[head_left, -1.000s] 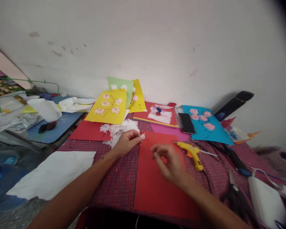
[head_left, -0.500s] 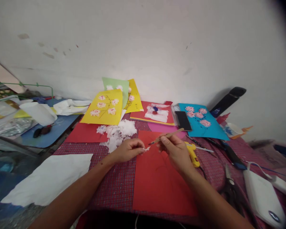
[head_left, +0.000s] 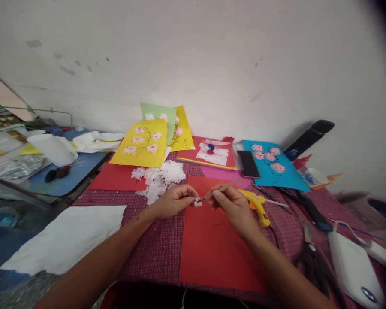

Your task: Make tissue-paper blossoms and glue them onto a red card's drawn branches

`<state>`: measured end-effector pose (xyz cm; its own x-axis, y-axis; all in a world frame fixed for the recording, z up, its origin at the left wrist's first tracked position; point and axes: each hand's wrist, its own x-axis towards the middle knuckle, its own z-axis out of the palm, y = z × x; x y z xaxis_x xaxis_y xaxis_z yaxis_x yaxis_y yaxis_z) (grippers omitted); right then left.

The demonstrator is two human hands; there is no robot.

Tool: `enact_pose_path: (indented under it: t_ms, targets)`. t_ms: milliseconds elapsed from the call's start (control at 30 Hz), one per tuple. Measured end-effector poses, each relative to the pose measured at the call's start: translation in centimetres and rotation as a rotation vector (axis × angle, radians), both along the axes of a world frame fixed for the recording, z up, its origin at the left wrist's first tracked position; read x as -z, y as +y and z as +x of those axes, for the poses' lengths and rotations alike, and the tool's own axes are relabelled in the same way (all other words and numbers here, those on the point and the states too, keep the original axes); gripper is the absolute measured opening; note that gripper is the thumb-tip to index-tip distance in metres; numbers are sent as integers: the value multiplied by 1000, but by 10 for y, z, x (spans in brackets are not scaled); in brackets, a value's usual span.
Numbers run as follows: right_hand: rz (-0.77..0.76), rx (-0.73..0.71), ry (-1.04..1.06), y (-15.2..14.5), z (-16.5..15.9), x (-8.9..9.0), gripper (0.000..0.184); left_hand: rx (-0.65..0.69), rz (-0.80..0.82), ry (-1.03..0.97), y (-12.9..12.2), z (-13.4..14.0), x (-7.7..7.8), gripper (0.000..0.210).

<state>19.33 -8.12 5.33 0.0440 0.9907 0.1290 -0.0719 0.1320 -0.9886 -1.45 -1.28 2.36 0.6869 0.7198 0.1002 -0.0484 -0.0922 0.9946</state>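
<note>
Both forearms bare, tapering forward; small round mark near left wrist; fingers bare too.

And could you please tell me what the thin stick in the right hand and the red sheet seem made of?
Thin stick: perhaps bare wood, from its tan, dull shaft, though blurred. Red sheet: likely paper or thin card, matte, judging by its flat face and straight edges.
</note>
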Motion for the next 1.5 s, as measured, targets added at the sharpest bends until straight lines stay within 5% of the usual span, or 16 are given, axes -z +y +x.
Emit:
enact_pose_path:
  t_ms: [500,733,1100,1500]
  targets:
    - [46,-18,-207,12,-3,-5,21,-80,44,69,2,5,0,11]
    - [63,-53,-433,43,6,-10,19,-110,301,183,14,20,-10,13]
    - [54,46,-510,54,11,-2,19,-91,341,182,16,40,-3,45]
    - [88,132,-648,57,11,6,19,-178,380,207,21,36,8,32]
